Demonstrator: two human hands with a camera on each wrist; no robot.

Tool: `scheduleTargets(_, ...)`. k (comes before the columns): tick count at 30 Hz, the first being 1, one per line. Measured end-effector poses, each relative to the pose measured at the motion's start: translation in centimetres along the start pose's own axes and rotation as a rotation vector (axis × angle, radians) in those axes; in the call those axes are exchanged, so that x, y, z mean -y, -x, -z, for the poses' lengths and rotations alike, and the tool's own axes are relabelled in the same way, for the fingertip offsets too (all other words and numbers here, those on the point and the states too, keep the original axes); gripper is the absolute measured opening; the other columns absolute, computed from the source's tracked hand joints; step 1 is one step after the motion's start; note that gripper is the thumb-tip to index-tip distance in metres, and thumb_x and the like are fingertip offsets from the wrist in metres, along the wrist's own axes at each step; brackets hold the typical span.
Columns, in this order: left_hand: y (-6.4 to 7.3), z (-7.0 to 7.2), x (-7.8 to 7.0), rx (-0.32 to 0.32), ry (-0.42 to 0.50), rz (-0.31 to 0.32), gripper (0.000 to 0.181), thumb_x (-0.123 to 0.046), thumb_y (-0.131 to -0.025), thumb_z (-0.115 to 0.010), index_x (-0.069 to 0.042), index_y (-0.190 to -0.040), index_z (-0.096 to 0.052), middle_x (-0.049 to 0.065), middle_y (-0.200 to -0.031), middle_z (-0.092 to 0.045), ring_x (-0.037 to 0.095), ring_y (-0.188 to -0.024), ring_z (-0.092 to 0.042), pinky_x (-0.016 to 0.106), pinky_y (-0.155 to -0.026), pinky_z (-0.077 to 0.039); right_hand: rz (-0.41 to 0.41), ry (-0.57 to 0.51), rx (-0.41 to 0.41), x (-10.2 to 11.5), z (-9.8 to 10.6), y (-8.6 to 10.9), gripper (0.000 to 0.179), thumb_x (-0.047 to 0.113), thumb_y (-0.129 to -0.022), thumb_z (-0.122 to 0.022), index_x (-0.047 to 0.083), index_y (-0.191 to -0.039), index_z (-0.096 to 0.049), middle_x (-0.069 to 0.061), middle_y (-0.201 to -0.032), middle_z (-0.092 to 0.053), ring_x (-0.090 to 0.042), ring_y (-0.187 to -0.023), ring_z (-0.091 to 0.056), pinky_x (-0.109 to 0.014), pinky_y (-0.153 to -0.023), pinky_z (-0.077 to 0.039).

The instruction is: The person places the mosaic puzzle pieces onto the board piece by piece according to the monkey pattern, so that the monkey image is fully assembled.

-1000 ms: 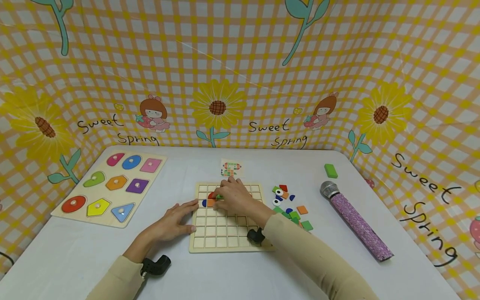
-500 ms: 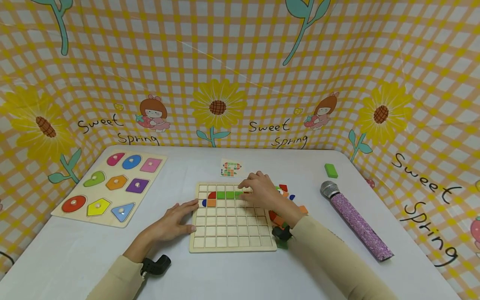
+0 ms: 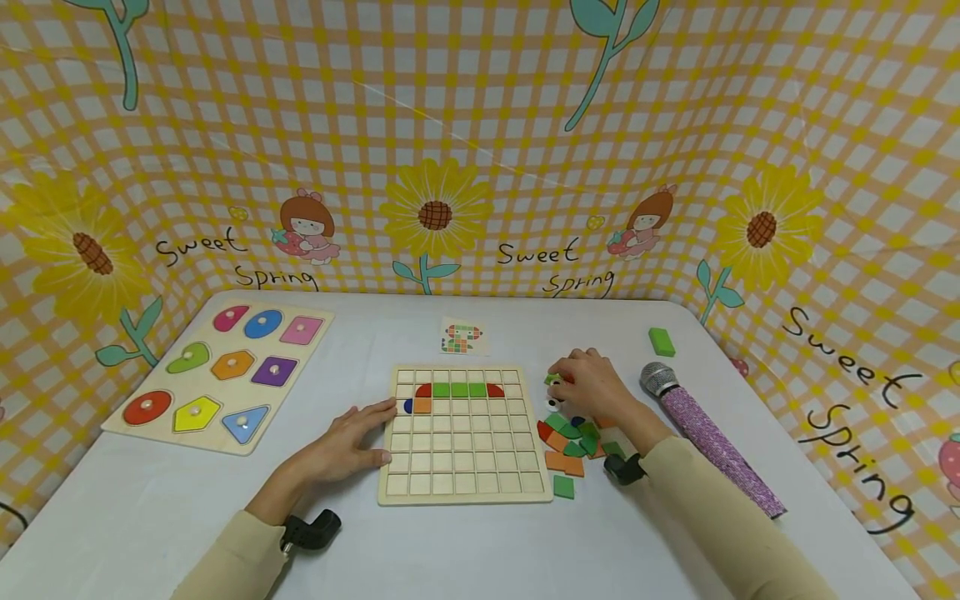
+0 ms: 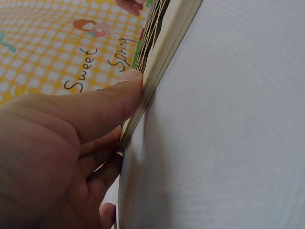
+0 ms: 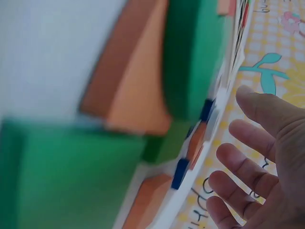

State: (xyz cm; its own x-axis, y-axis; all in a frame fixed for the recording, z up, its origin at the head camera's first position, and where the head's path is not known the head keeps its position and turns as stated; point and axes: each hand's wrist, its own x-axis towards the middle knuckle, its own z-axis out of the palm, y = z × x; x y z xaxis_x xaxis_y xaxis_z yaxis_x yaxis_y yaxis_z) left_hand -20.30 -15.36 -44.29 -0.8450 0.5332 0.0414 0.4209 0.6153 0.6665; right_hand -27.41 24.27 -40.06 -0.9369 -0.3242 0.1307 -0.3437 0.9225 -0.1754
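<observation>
Left hand point(image 3: 341, 447), fingers relaxed and extended, touches the left edge of the wooden grid board point(image 3: 465, 461) on the table point(image 3: 435, 550). In the board, left to right: blue half-round tile point(image 3: 408, 407) beside orange square tile point(image 3: 422, 406), then, one row farther back, three green square tiles point(image 3: 460, 390) between two red quarter-round tiles point(image 3: 496, 391). Right hand point(image 3: 592, 386), fingers apart, loosely bent, nothing visibly held, is at the loose tiles point(image 3: 574, 462) right of the board.
</observation>
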Motion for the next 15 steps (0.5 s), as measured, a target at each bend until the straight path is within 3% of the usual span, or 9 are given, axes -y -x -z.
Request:
scheduleTargets(6,0.0,0.0,0.0,0.008,0.007,-0.009,0.066,-0.021,-0.086,-0.067,0.002,-0.142,-0.038,0.017,-0.154,-0.029,0.036,-0.144,-0.024,0.060,-0.117,-0.009,-0.055,0.051,0.035,-1.2,-0.2,0.0,0.036,0.033,-0.081,-0.072,0.010,-0.109,-0.070,-0.011,-0.102,-0.064,-0.030,-0.093,-0.049,-0.045,-0.078,-0.043)
scheduleTargets(15,0.0,0.1,-0.1,0.000,-0.007,0.008,0.067,-0.021,-0.086,-0.067,0.001,-0.142,-0.038,0.016,-0.154,-0.029,0.036,-0.144,-0.024,0.059,-0.117,-0.009,-0.072,0.065,0.053,-1.6,-0.4,-0.3,0.036,0.034,-0.081,-0.072,0.011,-0.109,-0.070,-0.010,-0.101,-0.064,-0.030,-0.094,-0.050,-0.045,-0.080,-0.043)
